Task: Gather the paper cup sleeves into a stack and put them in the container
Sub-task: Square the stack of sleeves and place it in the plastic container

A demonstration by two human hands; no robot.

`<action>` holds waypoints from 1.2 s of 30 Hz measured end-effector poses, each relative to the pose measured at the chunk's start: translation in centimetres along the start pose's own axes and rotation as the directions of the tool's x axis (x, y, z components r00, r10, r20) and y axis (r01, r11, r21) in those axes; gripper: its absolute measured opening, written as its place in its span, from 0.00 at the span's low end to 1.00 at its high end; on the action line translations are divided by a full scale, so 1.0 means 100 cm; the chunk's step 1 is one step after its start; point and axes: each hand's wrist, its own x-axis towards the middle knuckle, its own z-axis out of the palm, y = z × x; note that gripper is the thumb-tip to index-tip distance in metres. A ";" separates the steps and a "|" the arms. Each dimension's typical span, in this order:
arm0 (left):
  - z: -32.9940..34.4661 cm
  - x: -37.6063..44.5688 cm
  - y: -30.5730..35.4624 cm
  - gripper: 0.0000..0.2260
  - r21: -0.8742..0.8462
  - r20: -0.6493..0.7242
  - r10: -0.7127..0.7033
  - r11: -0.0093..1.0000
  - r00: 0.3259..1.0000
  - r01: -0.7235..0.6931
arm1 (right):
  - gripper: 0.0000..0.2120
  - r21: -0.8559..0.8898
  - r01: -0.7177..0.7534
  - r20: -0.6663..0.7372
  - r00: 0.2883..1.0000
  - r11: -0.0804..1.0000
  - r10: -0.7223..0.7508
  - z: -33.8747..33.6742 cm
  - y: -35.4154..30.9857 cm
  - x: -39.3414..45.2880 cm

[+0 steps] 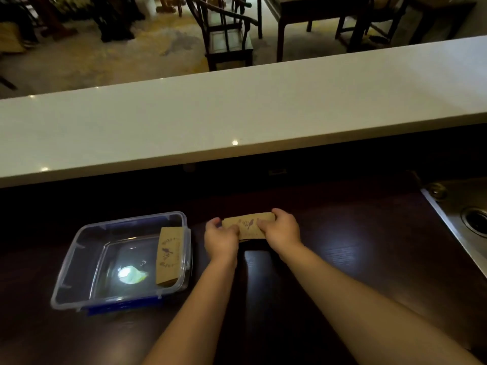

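Two bare forearms are seen reaching forward from the bottom edge over the dark wooden worktop [342, 259], which carries a soft glare between and beside them. Just ahead, the left hand [221, 239] and the right hand [282, 229] are closed on the two ends of a flat brown paper cup sleeve [249, 224], left on the left end, right on the right end, thumbs laid on its top face. A small bird and sprig print is shown on that face. The sleeve is held low at the worktop; whether one sleeve or a thin stack is being pinched cannot be told, and whether it touches the surface cannot be told either. Off to the left, just beside the left hand, a clear plastic container [79, 248] with a blue base edge is set on the worktop, open at the top. Inside it, a second sleeve [168, 255] with the same print is leaned against the right wall, and a bright reflection is caught on the container's floor. At the far right a metal sink [453, 217] with a round drain is glimpsed. Further back, a long white counter ledge [237, 114] is stretched across the whole view. Beyond that, dark wooden chairs [226, 35] are made out on a pale floor.
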 end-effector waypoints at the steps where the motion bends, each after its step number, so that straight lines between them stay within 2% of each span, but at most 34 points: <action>1: 0.002 0.001 -0.003 0.23 0.038 -0.008 0.006 0.999 1.000 -0.006 | 0.30 -0.043 -0.007 -0.001 1.000 0.999 0.007 0.002 0.000 0.002; 4: 0.005 0.002 -0.010 0.22 0.190 -0.039 0.039 0.981 0.998 -0.031 | 0.28 -0.203 -0.022 -0.011 1.000 0.979 0.021 0.004 0.006 0.003; 6: 0.005 0.003 -0.012 0.22 0.254 -0.041 0.066 0.966 0.997 -0.054 | 0.29 -0.235 -0.033 -0.002 0.999 0.971 0.034 0.003 0.008 0.004; 9: 0.003 0.008 -0.013 0.24 0.264 -0.015 0.018 0.964 1.000 -0.013 | 0.30 -0.161 -0.079 0.046 0.995 0.984 0.087 0.003 0.004 0.007; 13: 0.002 0.016 -0.008 0.26 0.237 0.044 -0.050 0.971 0.998 0.038 | 0.23 -0.087 -0.164 0.088 0.981 0.983 0.172 0.004 -0.005 0.012; 17: -0.001 0.021 0.004 0.28 0.224 0.140 -0.148 0.968 0.979 0.114 | 0.24 0.012 -0.245 0.148 0.959 0.969 0.240 0.002 -0.006 0.018; 20: -0.004 0.021 0.009 0.27 0.273 0.208 -0.175 0.955 0.962 0.115 | 0.22 -0.023 -0.240 0.183 0.953 0.970 0.240 0.000 -0.005 0.020; 23: -0.006 0.020 0.009 0.30 0.285 0.254 -0.189 0.952 0.949 0.114 | 0.28 -0.042 -0.226 0.227 0.946 0.973 0.230 -0.003 -0.003 0.020; 26: -0.010 0.020 0.007 0.29 0.279 0.284 -0.194 0.954 0.939 0.112 | 0.33 -0.038 -0.198 0.244 0.949 0.980 0.201 -0.010 0.000 0.019; 29: -0.015 0.014 0.003 0.28 0.282 0.280 -0.117 0.959 0.953 0.034 | 0.31 -0.077 -0.135 0.235 0.961 0.988 0.149 -0.015 0.003 0.013; 32: -0.021 0.006 -0.008 0.25 0.225 0.289 0.011 0.971 0.957 -0.079 | 0.30 -0.070 0.005 0.237 0.971 0.998 0.012 -0.016 0.012 0.003; 36: -0.026 -0.009 -0.025 0.28 0.251 0.265 0.205 0.929 0.942 -0.272 | 0.35 -0.053 0.265 0.182 0.951 0.963 -0.251 -0.014 0.029 -0.016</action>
